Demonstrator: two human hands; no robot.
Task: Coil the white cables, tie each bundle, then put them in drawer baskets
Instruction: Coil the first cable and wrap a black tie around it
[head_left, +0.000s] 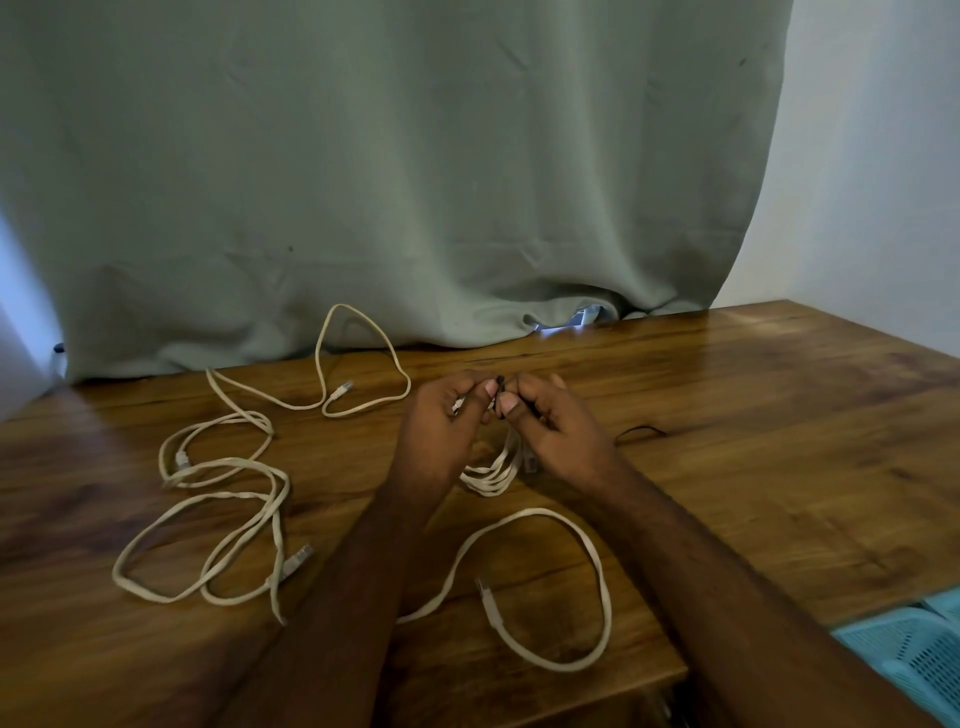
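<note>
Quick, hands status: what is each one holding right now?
Left hand: pinching the black tie over the coiled cable.
Right hand: pinching the same tie.

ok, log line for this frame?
stage: tying bundle | left hand, right hand: pinching black tie | coiled cable: held | loose cables: table

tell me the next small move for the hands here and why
Probably finish twisting the black tie closed around the coiled bundle. Both the left hand and right hand pinch the tie's ends above the hanging loops, so the bundle looks coiled but not yet secured, and other loose cables wait on the table.
</note>
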